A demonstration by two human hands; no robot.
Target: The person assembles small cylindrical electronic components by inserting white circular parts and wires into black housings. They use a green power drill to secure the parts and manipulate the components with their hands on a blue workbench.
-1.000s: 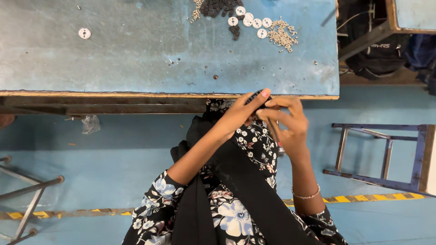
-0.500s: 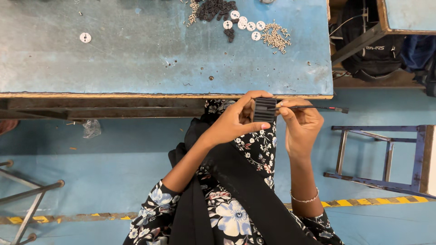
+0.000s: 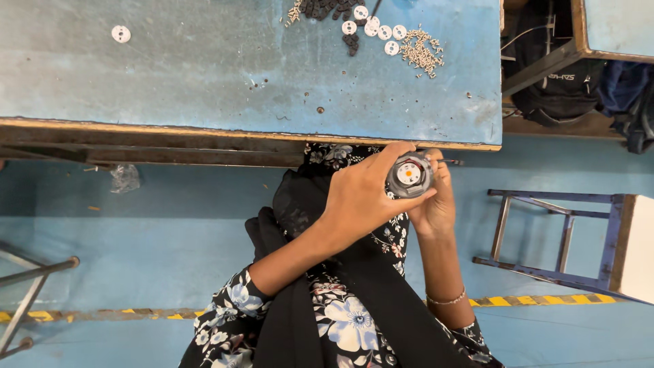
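Since half-second ago: round grey part [image 3: 409, 175] turned face-up toward camera, white disc with orange centre now showing.

Head view: left hand [image 3: 364, 201] grasps part around rim, steadying it below table edge [image 3: 245, 131]. Right hand [image 3: 436, 204] cups it from behind, pinching thin rod [image 3: 451, 161]. White discs [image 3: 373, 28], small metal pieces [image 3: 422, 51] lie on far tabletop, well apart.

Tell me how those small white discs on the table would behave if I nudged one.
The white discs look thin and flat, so one would probably slide on the worn blue table rather than roll. They seem light. Lying flat, they may be fiddly to pick up.
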